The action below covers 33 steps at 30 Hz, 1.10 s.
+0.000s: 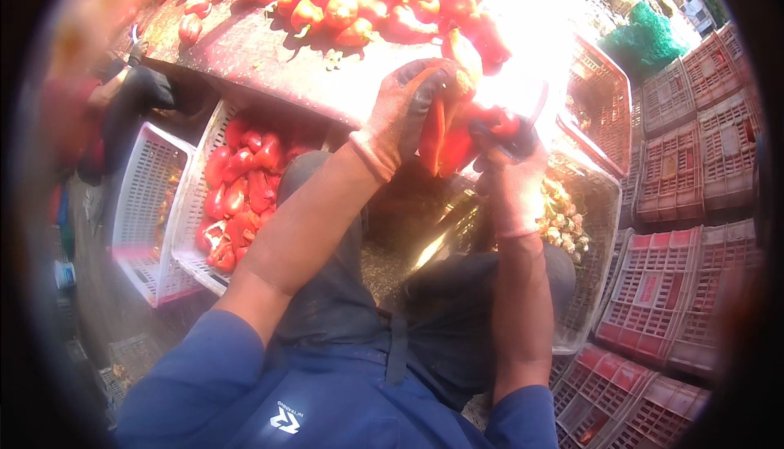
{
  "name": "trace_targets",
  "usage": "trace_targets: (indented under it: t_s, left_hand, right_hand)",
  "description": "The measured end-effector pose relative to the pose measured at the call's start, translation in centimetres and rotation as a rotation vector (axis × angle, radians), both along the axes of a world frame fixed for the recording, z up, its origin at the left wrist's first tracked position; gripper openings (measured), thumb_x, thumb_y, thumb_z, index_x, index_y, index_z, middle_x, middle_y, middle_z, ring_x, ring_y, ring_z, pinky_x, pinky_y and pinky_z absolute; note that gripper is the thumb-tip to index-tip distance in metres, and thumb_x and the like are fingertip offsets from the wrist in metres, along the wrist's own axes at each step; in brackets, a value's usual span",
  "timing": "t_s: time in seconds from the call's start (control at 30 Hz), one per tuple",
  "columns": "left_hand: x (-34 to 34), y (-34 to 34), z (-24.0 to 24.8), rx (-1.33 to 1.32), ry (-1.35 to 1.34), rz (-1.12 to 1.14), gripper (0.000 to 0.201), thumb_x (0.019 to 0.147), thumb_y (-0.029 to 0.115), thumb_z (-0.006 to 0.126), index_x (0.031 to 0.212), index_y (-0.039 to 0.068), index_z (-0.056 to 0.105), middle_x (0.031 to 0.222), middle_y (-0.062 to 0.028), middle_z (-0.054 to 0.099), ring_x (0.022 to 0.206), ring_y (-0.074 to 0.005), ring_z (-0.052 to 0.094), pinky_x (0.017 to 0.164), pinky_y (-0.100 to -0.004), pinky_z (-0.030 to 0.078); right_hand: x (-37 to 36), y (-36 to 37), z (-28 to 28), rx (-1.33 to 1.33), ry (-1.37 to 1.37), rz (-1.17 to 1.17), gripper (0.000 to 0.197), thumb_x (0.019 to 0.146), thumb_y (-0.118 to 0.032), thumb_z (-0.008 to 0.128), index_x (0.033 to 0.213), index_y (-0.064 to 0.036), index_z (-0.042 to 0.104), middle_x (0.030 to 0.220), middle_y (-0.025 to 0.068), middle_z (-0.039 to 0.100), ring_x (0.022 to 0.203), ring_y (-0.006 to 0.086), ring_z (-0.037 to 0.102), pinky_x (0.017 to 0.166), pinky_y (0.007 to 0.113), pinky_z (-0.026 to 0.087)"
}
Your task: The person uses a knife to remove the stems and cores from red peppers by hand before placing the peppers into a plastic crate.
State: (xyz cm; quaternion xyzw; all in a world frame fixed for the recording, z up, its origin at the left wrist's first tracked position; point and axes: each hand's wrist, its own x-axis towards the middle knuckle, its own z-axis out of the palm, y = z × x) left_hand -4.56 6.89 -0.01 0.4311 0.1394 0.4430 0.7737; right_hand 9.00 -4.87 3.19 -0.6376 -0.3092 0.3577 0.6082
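Observation:
My left hand (pixel 408 110), in an orange glove with dark fingertips, grips a red bell pepper (pixel 449 142) above my lap. The pepper seems split, with a dark gap down its side. At its right is my right hand (pixel 514 163), gloved alike, its fingers curled closed near the red flesh. A thin, curved, pale shape rises above that hand, but glare hides what it is. Just beyond, whole red peppers (pixel 359 8) are heaped on a table (pixel 245 69). Bright sunlight washes out the area around both hands.
Left of my knees, a white crate (pixel 184 236) holds opened red peppers (pixel 241 192); another white crate (pixel 143 220) stands beside it. A crate of pale cores (pixel 563 224) sits at my right knee. Stacked red crates (pixel 653 285) line the right side. A co-worker (pixel 122 98) is at the left.

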Motion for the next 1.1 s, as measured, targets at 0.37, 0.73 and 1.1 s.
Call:
trace_targets:
  t_s: [0.37,0.73,1.1]
  left_hand:
    - [-17.9,2.6,-6.1,0.111,0.12,0.586,0.031,0.099,0.02,0.057,0.121,-0.001,0.063,0.111,-0.0158,0.068,0.105,-0.0265,0.067,0.099,-0.0393,0.054]
    - [-40.1,-14.0,-6.3,0.383,0.956,1.069,0.027,0.1,0.016,0.053,0.112,-0.004,0.067,0.109,-0.0124,0.069,0.102,-0.0197,0.065,0.094,-0.0335,0.051]
    - [-36.3,-20.3,-6.6,-0.237,0.411,1.041,0.063,0.084,-0.009,0.069,0.144,0.0,0.049,0.144,-0.0101,0.052,0.131,-0.0188,0.052,0.108,-0.0316,0.048]
  right_hand:
    - [-1.8,-0.9,0.4,0.325,-0.133,0.024,0.025,0.093,-0.027,0.074,0.1,-0.0035,0.069,0.079,0.0012,0.068,0.06,0.0041,0.053,0.053,0.021,0.043]
    - [-16.5,2.2,3.9,0.426,-0.521,0.281,0.046,0.081,-0.016,0.088,0.117,0.0004,0.065,0.094,0.0047,0.07,0.079,0.0108,0.067,0.069,0.026,0.055]
    - [-25.4,-1.9,-6.4,-0.103,-0.614,0.903,0.049,0.082,-0.039,0.082,0.11,-0.0012,0.071,0.093,0.017,0.074,0.085,0.0314,0.072,0.077,0.041,0.057]
